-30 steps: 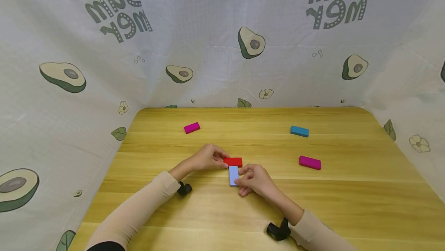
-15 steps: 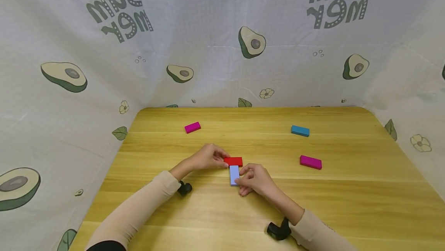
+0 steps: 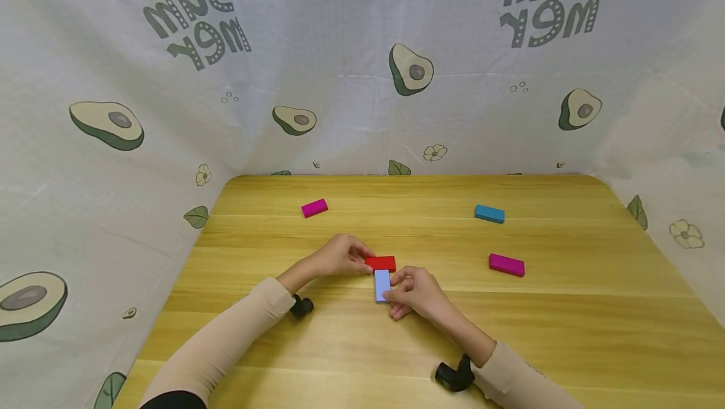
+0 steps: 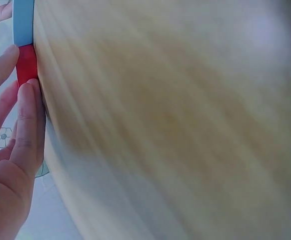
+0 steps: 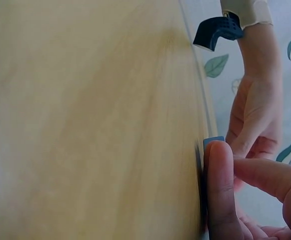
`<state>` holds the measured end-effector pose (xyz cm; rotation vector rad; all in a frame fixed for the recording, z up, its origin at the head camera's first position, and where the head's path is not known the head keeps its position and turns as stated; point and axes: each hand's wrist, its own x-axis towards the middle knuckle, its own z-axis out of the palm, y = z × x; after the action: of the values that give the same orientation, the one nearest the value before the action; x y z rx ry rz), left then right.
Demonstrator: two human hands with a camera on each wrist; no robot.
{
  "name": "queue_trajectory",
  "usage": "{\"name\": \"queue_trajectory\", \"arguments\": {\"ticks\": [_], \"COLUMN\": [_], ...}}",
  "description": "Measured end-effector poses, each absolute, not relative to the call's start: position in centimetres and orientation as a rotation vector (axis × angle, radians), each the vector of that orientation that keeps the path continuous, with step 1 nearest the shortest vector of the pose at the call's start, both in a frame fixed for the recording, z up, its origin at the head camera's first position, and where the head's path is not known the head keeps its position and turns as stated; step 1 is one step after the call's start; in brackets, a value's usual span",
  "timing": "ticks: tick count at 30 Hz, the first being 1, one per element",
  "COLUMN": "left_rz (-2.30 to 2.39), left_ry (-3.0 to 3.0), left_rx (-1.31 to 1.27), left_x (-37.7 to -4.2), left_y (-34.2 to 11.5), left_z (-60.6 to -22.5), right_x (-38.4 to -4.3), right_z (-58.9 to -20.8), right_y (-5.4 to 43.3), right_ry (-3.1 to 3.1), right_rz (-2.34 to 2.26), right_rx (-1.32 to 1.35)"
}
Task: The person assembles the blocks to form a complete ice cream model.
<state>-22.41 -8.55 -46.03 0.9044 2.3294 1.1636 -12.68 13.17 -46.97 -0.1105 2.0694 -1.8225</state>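
Note:
In the head view a red block [image 3: 382,263] lies crosswise on the wooden table, and a light blue block [image 3: 382,284] lies lengthwise against its near side, making a T shape. My left hand [image 3: 338,258] pinches the red block's left end between thumb and fingers. In the left wrist view the fingertips sit on the red block [image 4: 27,65], its end meeting the blue block [image 4: 23,22]. My right hand [image 3: 418,292] holds the near right side of the light blue block, thumb on top. The right wrist view shows just that block's end [image 5: 214,139] past a fingertip.
A magenta block [image 3: 314,208] lies at the back left of the table [image 3: 340,358]. Toward the right are a blue block [image 3: 489,214] and, nearer, a second magenta block [image 3: 506,265]. A white cloth [image 3: 340,31] printed with avocados hangs behind and beside the table.

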Motion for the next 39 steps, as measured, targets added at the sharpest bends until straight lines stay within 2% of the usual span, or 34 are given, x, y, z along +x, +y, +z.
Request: {"name": "queue_trajectory", "arguments": {"ticks": [26, 39], "left_rz": [1.182, 1.249], "left_ry": [2.321, 2.281], "left_rx": [0.867, 0.803], "left_x": [-22.4, -22.2], "left_y": [-8.5, -8.8], "left_z": [-46.2, -46.5], "right_x": [-12.5, -13.2], "right_z": [-46.8, -45.5], "right_y": [13.4, 16.2], "right_ry": [2.106, 2.186], "right_rz": [-1.804, -1.841], "right_rx": [-0.093, -0.086]}}
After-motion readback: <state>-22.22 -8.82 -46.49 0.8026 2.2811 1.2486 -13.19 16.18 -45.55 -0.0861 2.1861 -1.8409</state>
